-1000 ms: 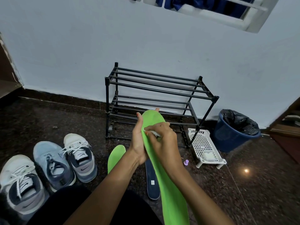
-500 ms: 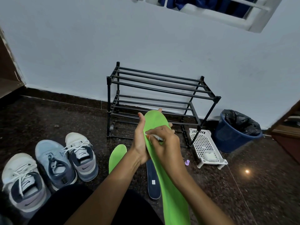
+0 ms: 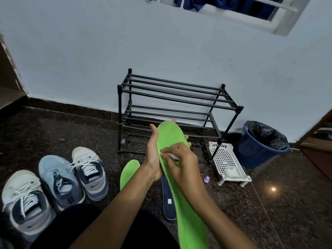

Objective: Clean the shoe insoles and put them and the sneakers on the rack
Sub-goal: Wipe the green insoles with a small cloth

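Centrally, left grip [image 3: 152, 157] holding green insole [image 3: 190, 212], right grip [image 3: 185, 164] pinching white wipe [image 3: 171, 155], bag-lined bin [image 3: 251, 156]

Left hand [image 3: 152, 159] upright, fingers wrapped behind green insole [image 3: 168, 133]; right hand [image 3: 183, 159] curled, fingers pinching white wipe [image 3: 172, 155] onto it.

Looking down at a dark speckled floor [image 3: 53, 126] beside a pale wall [image 3: 89, 51]. Holding a long green insole [image 3: 168, 135] toe-up in the left hand [image 3: 152, 155]; pinching a small white wipe [image 3: 170, 155] against its face with the right hand [image 3: 181, 159]. Behind the hands, a black barred rack [image 3: 172, 97] against the wall. At left, three sneakers [image 3: 59, 180] side by side. On the floor below the hands, a second green insole [image 3: 128, 173] and a dark blue insole [image 3: 168, 200]. Right of the rack, a white perforated tray [image 3: 226, 159] and a blue bin [image 3: 260, 146].
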Demonstrator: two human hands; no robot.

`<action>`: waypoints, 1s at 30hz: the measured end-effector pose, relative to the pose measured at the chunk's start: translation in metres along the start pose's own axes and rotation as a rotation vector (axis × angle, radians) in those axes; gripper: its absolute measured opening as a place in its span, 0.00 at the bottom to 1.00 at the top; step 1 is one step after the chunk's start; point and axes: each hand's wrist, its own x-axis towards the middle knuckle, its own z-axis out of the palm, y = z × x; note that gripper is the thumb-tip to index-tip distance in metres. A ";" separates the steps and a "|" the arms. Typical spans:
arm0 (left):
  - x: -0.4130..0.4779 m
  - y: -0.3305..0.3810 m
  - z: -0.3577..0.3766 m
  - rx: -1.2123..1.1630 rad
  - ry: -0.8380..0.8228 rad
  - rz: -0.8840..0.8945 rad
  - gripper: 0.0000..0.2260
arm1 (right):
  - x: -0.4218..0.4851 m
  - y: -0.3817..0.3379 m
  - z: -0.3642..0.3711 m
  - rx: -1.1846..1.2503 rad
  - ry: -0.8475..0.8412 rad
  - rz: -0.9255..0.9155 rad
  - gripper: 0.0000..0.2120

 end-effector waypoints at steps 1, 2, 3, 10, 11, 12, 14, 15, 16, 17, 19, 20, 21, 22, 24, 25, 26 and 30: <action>0.000 0.000 0.001 0.007 0.001 -0.004 0.31 | -0.001 0.001 0.000 -0.005 -0.002 0.001 0.07; 0.000 -0.001 0.001 0.011 0.007 -0.012 0.31 | 0.000 0.003 -0.001 -0.019 -0.002 0.003 0.06; 0.000 -0.002 0.002 0.016 0.009 -0.022 0.31 | 0.003 0.003 -0.002 -0.036 0.003 0.011 0.06; -0.003 -0.005 0.006 -0.011 0.018 -0.030 0.30 | 0.021 0.001 -0.002 -0.096 0.067 0.045 0.07; -0.003 -0.004 0.005 -0.020 0.011 -0.031 0.30 | 0.018 0.001 0.000 -0.084 0.061 0.040 0.07; -0.003 -0.003 0.005 -0.025 0.013 -0.030 0.30 | 0.014 0.000 0.001 -0.061 0.052 0.035 0.07; -0.001 -0.002 0.002 -0.036 0.024 -0.029 0.30 | 0.003 0.000 0.001 -0.006 0.022 0.029 0.07; 0.000 -0.002 0.001 -0.041 0.021 -0.027 0.30 | -0.001 0.000 0.000 0.012 0.010 0.028 0.07; 0.000 -0.002 0.001 -0.037 0.018 -0.025 0.31 | -0.002 0.001 -0.001 0.017 0.002 0.030 0.07; 0.000 -0.002 0.002 -0.028 0.019 -0.024 0.31 | -0.001 0.002 -0.002 0.006 -0.001 0.033 0.07; 0.000 -0.004 0.002 0.000 0.007 -0.027 0.31 | 0.007 0.004 -0.006 -0.042 0.024 0.038 0.07; 0.000 -0.004 0.002 0.012 0.001 -0.026 0.31 | 0.012 0.006 -0.008 -0.071 0.054 0.040 0.07; -0.001 -0.004 0.003 0.022 -0.004 -0.026 0.31 | 0.019 0.008 -0.010 -0.100 0.090 0.044 0.07; -0.002 -0.004 0.004 0.028 -0.013 -0.030 0.31 | 0.024 0.009 -0.011 -0.123 0.123 0.050 0.06; -0.002 -0.004 0.004 0.038 -0.024 -0.036 0.30 | 0.030 0.012 -0.012 -0.139 0.163 0.063 0.06; -0.002 -0.004 0.003 0.038 -0.024 -0.035 0.31 | 0.030 0.012 -0.010 -0.142 0.170 0.061 0.07; -0.001 -0.004 0.002 0.036 -0.016 -0.031 0.31 | 0.028 0.012 -0.008 -0.141 0.168 0.054 0.07; 0.002 -0.002 -0.003 0.018 0.009 -0.011 0.31 | 0.011 0.006 0.002 -0.055 0.075 0.006 0.07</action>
